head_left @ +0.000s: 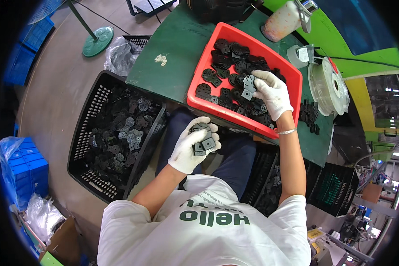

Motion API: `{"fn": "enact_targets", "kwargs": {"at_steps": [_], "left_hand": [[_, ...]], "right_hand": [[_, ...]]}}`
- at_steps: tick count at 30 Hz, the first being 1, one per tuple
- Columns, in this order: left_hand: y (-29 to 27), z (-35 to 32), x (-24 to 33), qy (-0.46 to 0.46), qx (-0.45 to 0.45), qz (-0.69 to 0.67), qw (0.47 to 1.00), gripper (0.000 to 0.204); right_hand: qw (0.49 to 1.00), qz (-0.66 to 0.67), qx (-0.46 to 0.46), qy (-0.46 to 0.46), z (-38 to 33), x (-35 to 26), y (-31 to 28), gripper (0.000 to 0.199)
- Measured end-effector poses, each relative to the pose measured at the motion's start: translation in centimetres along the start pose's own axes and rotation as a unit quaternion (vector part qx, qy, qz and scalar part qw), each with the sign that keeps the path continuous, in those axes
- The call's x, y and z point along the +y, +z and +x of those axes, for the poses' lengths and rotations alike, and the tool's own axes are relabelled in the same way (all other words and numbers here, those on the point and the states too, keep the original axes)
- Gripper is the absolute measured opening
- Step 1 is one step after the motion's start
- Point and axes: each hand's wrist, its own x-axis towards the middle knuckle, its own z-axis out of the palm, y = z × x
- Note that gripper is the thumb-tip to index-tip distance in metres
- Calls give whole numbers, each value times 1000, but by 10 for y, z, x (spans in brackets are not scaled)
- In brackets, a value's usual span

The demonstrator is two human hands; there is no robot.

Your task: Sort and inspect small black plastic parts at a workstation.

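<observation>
White gloves cover both hands. My left hand (187, 148), above my lap, is closed around several black plastic parts (205, 144), each with a round ribbed end and a square end with a hole. Over the red tray (199, 103) on the table, my right hand (272, 91) pinches one such black plastic part (248, 87) between thumb and fingers, its face shining in the light. Many similar black parts (210, 76) lie heaped in the tray beneath it.
Left of my legs stands a black crate (86, 116) full of like parts. On the green table (157, 73) are a spool of clear tubing (328, 86), a tape roll (295, 56), a bottle (281, 22) and loose black parts (309, 113). Another black crate (264, 170) sits right of my legs.
</observation>
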Motion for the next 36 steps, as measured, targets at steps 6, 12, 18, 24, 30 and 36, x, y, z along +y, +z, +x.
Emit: {"fn": "enact_targets", "kwargs": {"at_steps": [6,12,18,24,30,36], "left_hand": [[-1,3,-7,0,-27,13,1000,37],[2,2,-8,40,-26,54,997,47],[1,-8,2,19,21,14,1000,35],[9,-10,5,21,36,26,999,33],[12,-10,12,26,37,70,997,30],[13,-7,10,35,32,64,997,32]], "right_hand": [[999,-3,-34,-40,-57,-15,38,23],[945,-218,-86,-227,-83,6,88,17],[897,-363,8,-250,4,8,78,22],[782,-595,-33,-181,45,23,85,40],[990,-100,-90,42,49,26,41,34],[993,78,-73,55,18,20,16,33]]}}
